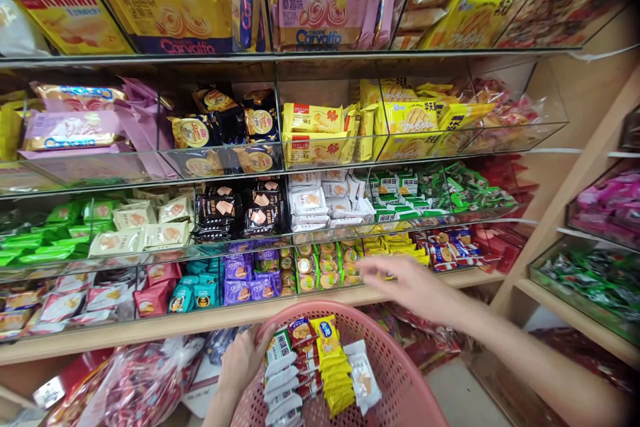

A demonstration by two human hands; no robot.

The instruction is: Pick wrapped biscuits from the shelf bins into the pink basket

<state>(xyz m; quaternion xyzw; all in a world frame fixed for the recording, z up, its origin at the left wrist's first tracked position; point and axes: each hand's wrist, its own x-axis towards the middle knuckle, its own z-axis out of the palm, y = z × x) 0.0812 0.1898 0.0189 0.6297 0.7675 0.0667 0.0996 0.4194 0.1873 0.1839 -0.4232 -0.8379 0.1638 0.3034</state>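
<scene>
My left hand (243, 361) is closed on the near rim of a pink plastic basket (395, 360) held low in front of me. Inside the basket lie rows of small snack packets (320, 367): white-and-green, red, yellow and clear ones. My right hand (407, 285) reaches out over the basket toward the lowest shelf, fingers spread and flat, holding nothing; it is slightly blurred. It hovers just in front of the yellow and green packets (345, 267) in the clear bins there.
Tiered clear acrylic bins (280, 160) on wooden shelves hold many packaged biscuits and sweets. A second shelf unit (595, 240) stands at the right with pink and green packets. Red bagged goods (135, 380) lie below the bottom shelf.
</scene>
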